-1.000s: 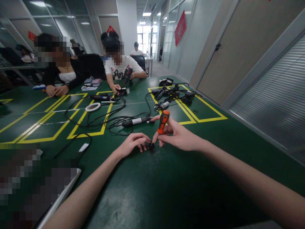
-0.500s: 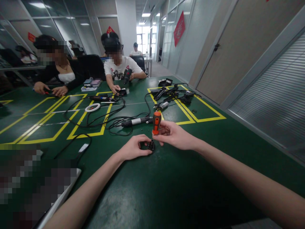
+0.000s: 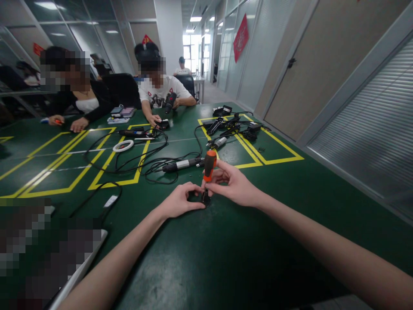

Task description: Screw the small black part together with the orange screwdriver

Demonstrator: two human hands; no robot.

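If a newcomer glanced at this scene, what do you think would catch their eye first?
Probably the orange-and-dark screwdriver, held roughly upright in the right hand above a small black part, which sits between thumb and fingers of the left hand on the green table. Next might come the yellow outlines across it, and the red diamond-shaped hanging on the glass wall beyond.

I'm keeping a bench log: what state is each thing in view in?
Screwdriver: handle up, slightly tilted
Small black part: on the table
Right hand: closed on the screwdriver
Left hand: curled around the small black part
Black-and-silver tool: lying down
White ring: lying flat
Door: appears shut
Ceiling light: lit
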